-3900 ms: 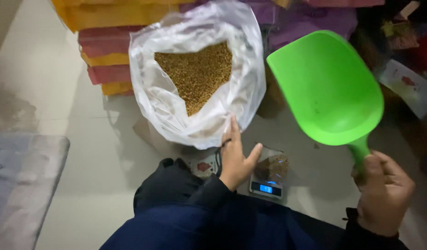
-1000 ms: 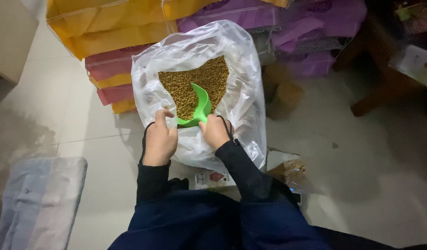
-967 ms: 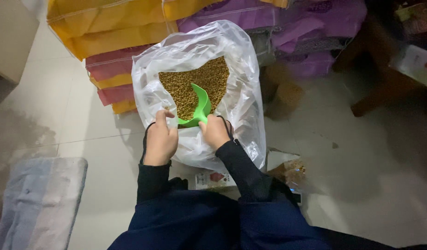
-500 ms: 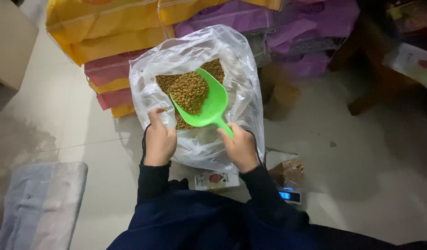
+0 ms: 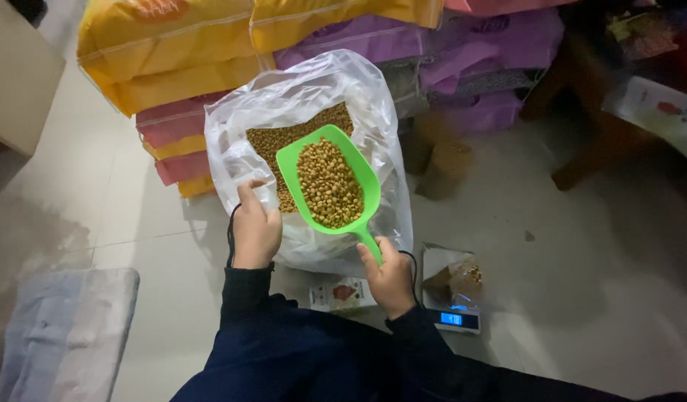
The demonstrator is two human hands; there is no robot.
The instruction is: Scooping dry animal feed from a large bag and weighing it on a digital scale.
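My right hand grips the handle of a green plastic scoop, which is lifted above the sack and full of brown pellets. A large clear plastic sack of the same pellets stands open on the floor in front of me. My left hand holds the sack's near rim on the left side. To the right of my right hand, a small clear bag with some pellets sits on a small digital scale with a lit blue display.
Stacked yellow, pink and purple sacks lie behind the clear sack. A small printed packet lies on the tiled floor by my knees. A grey mat is at the lower left, a cardboard box at the upper left, wooden furniture legs at the right.
The scoop went from dug into the pellets to lifted out full and drawn back toward me. My left hand has stayed on the sack's rim.
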